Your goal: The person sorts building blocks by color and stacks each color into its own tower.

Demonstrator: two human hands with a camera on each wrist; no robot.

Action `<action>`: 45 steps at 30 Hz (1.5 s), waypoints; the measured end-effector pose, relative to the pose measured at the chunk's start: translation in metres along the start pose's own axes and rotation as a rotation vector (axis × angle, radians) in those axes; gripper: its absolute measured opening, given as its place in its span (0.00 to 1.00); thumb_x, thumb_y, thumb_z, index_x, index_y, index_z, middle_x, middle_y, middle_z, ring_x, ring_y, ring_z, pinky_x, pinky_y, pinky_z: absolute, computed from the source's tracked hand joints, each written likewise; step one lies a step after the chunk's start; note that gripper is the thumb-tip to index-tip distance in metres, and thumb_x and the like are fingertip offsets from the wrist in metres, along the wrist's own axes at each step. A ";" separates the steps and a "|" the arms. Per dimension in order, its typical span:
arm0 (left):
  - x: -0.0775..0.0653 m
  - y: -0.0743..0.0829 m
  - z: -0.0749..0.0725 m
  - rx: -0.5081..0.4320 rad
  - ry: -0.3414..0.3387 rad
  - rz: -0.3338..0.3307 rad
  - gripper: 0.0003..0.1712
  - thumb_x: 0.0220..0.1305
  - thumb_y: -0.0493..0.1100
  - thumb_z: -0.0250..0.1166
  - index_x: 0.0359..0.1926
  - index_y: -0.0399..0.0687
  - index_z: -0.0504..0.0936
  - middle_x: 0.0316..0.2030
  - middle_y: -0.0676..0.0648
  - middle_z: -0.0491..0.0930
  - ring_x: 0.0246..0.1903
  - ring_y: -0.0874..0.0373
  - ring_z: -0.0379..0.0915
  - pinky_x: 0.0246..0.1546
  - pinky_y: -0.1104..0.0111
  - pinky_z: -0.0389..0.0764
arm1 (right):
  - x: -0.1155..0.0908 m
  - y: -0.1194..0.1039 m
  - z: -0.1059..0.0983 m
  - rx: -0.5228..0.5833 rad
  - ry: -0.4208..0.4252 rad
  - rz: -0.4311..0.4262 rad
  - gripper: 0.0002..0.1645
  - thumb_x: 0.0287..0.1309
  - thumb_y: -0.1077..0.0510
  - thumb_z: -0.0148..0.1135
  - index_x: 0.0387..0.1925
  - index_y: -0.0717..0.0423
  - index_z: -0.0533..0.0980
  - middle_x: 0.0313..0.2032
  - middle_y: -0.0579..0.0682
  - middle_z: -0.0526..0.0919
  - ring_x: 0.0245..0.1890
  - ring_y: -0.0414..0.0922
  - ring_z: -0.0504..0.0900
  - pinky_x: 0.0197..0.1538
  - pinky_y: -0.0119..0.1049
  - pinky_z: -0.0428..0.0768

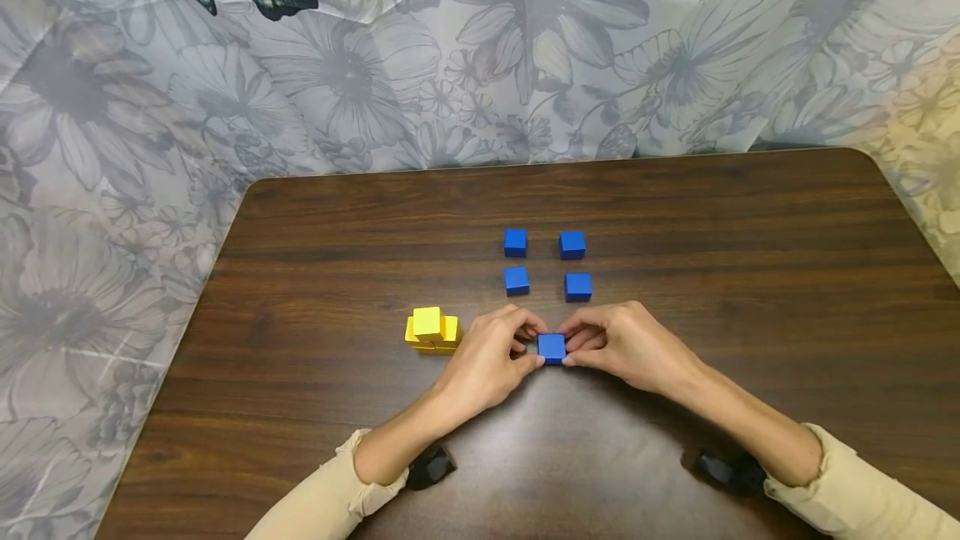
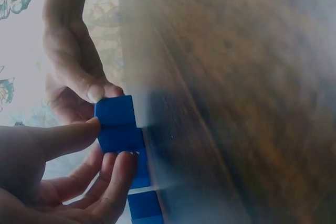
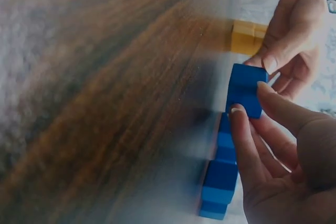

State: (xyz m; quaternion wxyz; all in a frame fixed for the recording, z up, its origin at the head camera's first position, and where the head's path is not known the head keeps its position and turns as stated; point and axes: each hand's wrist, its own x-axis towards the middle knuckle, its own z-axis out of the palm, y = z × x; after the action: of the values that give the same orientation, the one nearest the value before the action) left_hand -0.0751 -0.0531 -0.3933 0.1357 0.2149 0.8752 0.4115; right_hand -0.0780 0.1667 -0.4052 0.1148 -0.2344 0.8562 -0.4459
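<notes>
A blue block (image 1: 551, 347) sits in front of the person, with a hand on either side. The left hand (image 1: 487, 354) pinches its left side, thumb at the near corner and fingers behind, as the left wrist view shows at the block (image 2: 116, 121). From the right, the right hand (image 1: 628, 346) grips the same block (image 3: 245, 90) between thumb and fingers. Just beyond are several more blue blocks, among them a near left one (image 1: 516, 280) and a near right one (image 1: 577, 287). Left of the left hand stands a small pile of yellow blocks (image 1: 429, 323).
The blocks lie on a dark wooden table (image 1: 315, 273). A floral cloth (image 1: 345, 73) hangs behind the table's far edge. Small black devices, one by the left wrist (image 1: 431, 467) and one by the right wrist (image 1: 729, 472), show below the sleeves.
</notes>
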 end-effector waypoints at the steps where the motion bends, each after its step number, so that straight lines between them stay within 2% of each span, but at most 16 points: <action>1: 0.000 0.000 0.000 -0.009 0.002 -0.006 0.14 0.58 0.34 0.74 0.45 0.43 0.83 0.42 0.49 0.80 0.40 0.61 0.80 0.38 0.80 0.79 | 0.001 0.000 0.000 -0.006 0.000 -0.002 0.13 0.51 0.65 0.76 0.40 0.56 0.84 0.32 0.44 0.88 0.33 0.34 0.86 0.35 0.28 0.84; 9: 0.005 -0.006 0.002 -0.071 -0.009 -0.034 0.16 0.57 0.33 0.73 0.47 0.43 0.82 0.43 0.48 0.80 0.40 0.61 0.81 0.39 0.81 0.79 | 0.004 0.004 0.000 -0.027 -0.001 0.000 0.13 0.50 0.65 0.76 0.39 0.57 0.83 0.32 0.45 0.88 0.32 0.35 0.86 0.35 0.27 0.84; 20: 0.006 -0.005 0.003 -0.014 -0.009 -0.046 0.16 0.56 0.35 0.75 0.45 0.44 0.83 0.41 0.49 0.81 0.37 0.64 0.81 0.37 0.82 0.79 | 0.004 0.004 0.000 -0.031 -0.023 0.024 0.13 0.52 0.63 0.75 0.40 0.58 0.83 0.33 0.45 0.87 0.33 0.35 0.86 0.36 0.27 0.84; 27: 0.006 -0.005 0.004 -0.044 0.000 -0.061 0.15 0.55 0.34 0.75 0.44 0.44 0.83 0.40 0.49 0.81 0.36 0.64 0.81 0.36 0.81 0.79 | 0.004 0.003 -0.005 -0.036 -0.032 0.030 0.16 0.52 0.62 0.75 0.44 0.60 0.83 0.37 0.47 0.87 0.35 0.36 0.86 0.37 0.27 0.84; 34: 0.006 -0.005 0.005 -0.073 0.004 -0.071 0.15 0.54 0.33 0.75 0.44 0.43 0.83 0.39 0.50 0.81 0.35 0.65 0.80 0.36 0.81 0.79 | 0.005 -0.002 -0.018 -0.100 0.028 -0.015 0.18 0.50 0.65 0.76 0.45 0.59 0.83 0.39 0.47 0.87 0.35 0.36 0.85 0.38 0.30 0.84; 41: 0.007 -0.006 0.005 -0.093 0.011 -0.083 0.15 0.54 0.31 0.75 0.43 0.42 0.83 0.39 0.47 0.81 0.36 0.59 0.82 0.37 0.79 0.81 | 0.009 -0.005 -0.032 -0.181 0.094 -0.077 0.17 0.48 0.64 0.78 0.42 0.55 0.84 0.39 0.45 0.87 0.35 0.37 0.85 0.40 0.35 0.85; 45: 0.006 -0.007 0.004 -0.086 0.007 -0.092 0.15 0.54 0.32 0.75 0.43 0.43 0.83 0.39 0.48 0.81 0.35 0.63 0.81 0.37 0.79 0.80 | 0.012 -0.003 -0.038 -0.205 0.124 -0.099 0.17 0.48 0.65 0.78 0.42 0.54 0.84 0.39 0.45 0.87 0.35 0.39 0.85 0.39 0.37 0.85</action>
State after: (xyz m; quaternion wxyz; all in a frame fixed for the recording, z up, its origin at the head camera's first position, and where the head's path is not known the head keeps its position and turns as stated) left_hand -0.0802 -0.0519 -0.4013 0.1607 0.1670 0.8661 0.4429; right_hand -0.1033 0.1862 -0.3805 0.0150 -0.2589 0.8901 -0.3749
